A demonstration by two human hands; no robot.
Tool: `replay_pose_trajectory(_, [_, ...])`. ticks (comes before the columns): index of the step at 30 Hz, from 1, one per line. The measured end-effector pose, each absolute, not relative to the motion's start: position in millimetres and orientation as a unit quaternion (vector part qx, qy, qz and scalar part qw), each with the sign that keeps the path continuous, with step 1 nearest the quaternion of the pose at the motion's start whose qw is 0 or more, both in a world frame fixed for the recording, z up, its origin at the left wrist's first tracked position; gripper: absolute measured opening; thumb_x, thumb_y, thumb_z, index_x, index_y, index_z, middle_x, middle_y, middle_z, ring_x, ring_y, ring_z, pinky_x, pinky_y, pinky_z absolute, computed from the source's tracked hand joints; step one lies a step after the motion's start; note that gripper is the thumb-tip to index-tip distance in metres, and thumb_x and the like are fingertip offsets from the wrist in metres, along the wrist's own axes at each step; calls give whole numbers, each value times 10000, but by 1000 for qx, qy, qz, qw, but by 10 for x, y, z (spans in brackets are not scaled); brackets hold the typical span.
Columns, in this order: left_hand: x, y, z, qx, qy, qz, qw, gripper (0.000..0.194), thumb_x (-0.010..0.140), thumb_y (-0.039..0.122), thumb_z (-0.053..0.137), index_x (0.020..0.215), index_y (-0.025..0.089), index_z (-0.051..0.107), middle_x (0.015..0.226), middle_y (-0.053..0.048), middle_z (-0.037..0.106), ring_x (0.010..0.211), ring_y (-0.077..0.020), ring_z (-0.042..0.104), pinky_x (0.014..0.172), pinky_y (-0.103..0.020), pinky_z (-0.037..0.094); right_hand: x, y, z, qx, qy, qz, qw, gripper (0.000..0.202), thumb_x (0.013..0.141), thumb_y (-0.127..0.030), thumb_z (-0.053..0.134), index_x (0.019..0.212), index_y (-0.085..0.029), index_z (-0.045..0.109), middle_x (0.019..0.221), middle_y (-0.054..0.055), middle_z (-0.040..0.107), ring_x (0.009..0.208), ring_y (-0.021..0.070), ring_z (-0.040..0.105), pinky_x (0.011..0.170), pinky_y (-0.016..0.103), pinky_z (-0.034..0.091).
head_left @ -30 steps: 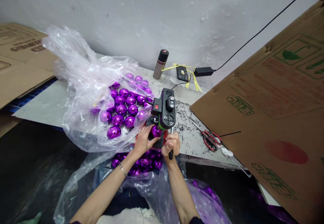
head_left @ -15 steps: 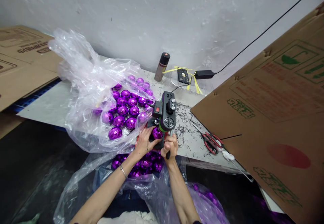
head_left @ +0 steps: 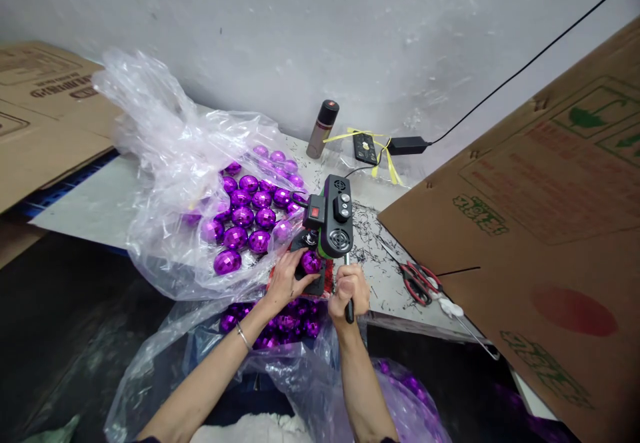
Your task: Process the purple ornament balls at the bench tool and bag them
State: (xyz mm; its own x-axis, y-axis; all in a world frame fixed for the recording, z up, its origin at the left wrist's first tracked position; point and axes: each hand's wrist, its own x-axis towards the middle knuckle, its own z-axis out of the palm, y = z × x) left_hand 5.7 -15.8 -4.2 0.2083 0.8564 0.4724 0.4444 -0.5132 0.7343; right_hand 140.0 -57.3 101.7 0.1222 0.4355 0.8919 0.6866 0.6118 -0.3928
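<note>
A shiny purple faceted ball (head_left: 311, 262) sits on the black base of a small hand-lever machine (head_left: 337, 219). My left hand (head_left: 289, 276) curls round the ball from the left, thumb in front and fingers behind. My right hand (head_left: 349, 291) is closed round the machine's lever handle (head_left: 349, 311), whose metal rod rises to the black top with a red switch. Red material (head_left: 327, 279) shows under the base. Behind my left hand, several like balls (head_left: 243, 217) lie on the table, partly under clear plastic.
A clear plastic bag (head_left: 165, 163) spreads over the left of the table (head_left: 80, 206). Scissors (head_left: 421, 281) lie by a large carton (head_left: 540, 229) at right. A spray can (head_left: 323, 128) and a black adapter (head_left: 409, 145) stand near the wall. More purple balls (head_left: 287, 323) fill a bag below the edge.
My right hand has moved right with the lever handle. The machine's top has shifted slightly right, showing more of the black base. My left hand stays at the ball.
</note>
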Motion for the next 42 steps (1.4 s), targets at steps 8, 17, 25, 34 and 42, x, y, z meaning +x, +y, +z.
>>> replay_pose_trajectory(8, [63,-169,-63,744,433,458,220,562,974,444,774,1458,212,606,1268,-148,775,1168,-344,748,1029,-524,600,1453,-457,642,-384,-679,-167,603,340,1128,-257,366,803,-252,466,777,-17,544,644,125,478,636,321,425])
replay_pose_trajectory(17, [58,-165,-47,744,433,458,221,553,979,474,771,1435,199,624,1255,-150,779,1167,-345,753,1021,-522,607,1518,-436,755,-357,-706,-172,587,348,1126,-291,394,791,-256,482,758,-13,552,612,128,493,576,310,442])
replay_pose_trajectory(25, [60,-142,-69,744,435,459,218,575,967,476,794,1443,205,619,1254,-147,781,1158,-338,756,1026,-523,608,1401,-624,1560,-482,-633,-24,605,370,1100,-177,443,738,-237,480,682,-31,524,636,119,542,603,288,417])
replay_pose_trajectory(34, [-69,-288,-67,704,460,480,249,585,938,462,824,1434,216,636,1346,-156,768,1279,-354,741,1122,-538,588,1368,-574,1545,-489,-614,-18,620,442,1122,-329,437,689,-247,466,647,-40,502,642,128,552,625,292,424])
replay_pose_trajectory(42, [-355,-734,139,622,486,507,348,619,912,480,801,1444,207,642,1446,-160,727,1335,-357,719,1152,-527,586,1387,-570,1455,-478,-624,-41,618,368,1112,-290,441,761,-238,537,680,-32,558,618,125,540,607,295,419])
